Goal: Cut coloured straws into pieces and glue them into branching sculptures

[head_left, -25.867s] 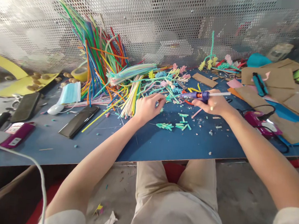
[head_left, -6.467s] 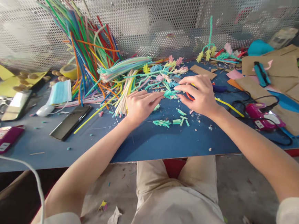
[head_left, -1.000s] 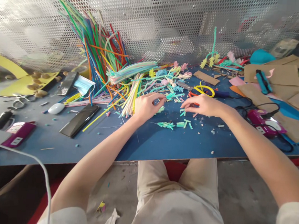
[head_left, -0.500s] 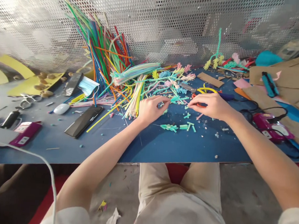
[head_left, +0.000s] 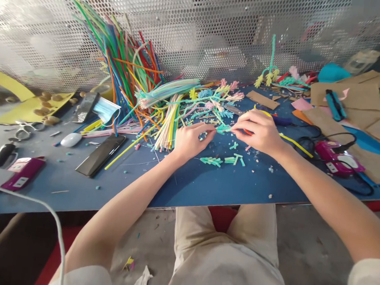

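Thumb and forefinger of my left hand [head_left: 193, 140] pinch one end of a small mint-green pipe cleaner sprig [head_left: 223, 128]. At its other end, my right hand [head_left: 257, 129] is closed, its fingertips pinched on the sprig. Just below on the blue table lie a green leaf-shaped piece [head_left: 211, 161], several short cut green pieces [head_left: 235, 159] and a small green cross [head_left: 233, 145]. Beyond my hands, finished-looking pastel pipe cleaner sprigs [head_left: 209, 101] lie heaped. Pliers with an orange handle [head_left: 248, 131] are partly hidden behind my right hand.
A tall bundle of coloured pipe cleaners [head_left: 124, 62] leans on the perforated metal panel [head_left: 225, 26]. Leftward lie a phone [head_left: 100, 156], a white mouse [head_left: 71, 139] and scissors [head_left: 22, 133]. To the right are a purple power strip [head_left: 336, 159], black cables and brown card sheets [head_left: 361, 99].
My right hand has moved left, closer to my left hand and onto the sprig. A yellow pipe cleaner beside my right wrist now shows. The whole view has shifted slightly.
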`<state>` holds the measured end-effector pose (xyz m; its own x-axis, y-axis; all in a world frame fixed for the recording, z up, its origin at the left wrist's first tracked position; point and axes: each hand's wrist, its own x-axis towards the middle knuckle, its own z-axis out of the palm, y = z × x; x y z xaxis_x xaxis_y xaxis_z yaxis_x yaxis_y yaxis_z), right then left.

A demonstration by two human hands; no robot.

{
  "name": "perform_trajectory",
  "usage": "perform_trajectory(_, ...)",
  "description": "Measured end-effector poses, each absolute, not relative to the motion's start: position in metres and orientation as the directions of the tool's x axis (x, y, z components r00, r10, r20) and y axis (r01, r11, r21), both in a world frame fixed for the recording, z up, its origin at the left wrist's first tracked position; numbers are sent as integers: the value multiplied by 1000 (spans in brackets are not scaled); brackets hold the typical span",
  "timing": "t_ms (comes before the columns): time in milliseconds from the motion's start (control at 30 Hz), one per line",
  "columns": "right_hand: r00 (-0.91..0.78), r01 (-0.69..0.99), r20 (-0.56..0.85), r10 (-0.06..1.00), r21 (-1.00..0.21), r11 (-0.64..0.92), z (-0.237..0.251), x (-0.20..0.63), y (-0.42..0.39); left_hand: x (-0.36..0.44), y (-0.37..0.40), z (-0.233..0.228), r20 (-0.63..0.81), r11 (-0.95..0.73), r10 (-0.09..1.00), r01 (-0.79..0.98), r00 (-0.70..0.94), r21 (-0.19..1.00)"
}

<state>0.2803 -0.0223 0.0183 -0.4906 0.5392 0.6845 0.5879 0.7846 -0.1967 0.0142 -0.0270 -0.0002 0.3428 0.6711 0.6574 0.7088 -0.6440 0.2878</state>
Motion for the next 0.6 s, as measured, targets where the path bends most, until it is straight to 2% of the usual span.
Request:
perform_trajectory(167, -476, 674, 708, 523, -89, 733, 18, 276, -25, 16, -31, 2, 665, -662, 649, 705, 370, 253)
perform_trajectory(400, -507, 684, 715, 481, -6, 730, 16, 276, -25, 17, -33, 2, 672, -670, 639, 701, 375, 246)
perform_trajectory(600, -486, 712, 708, 512, -18, 702, 13, 275, -25, 18, -34, 3, 702, -684, 604, 697, 376, 215)
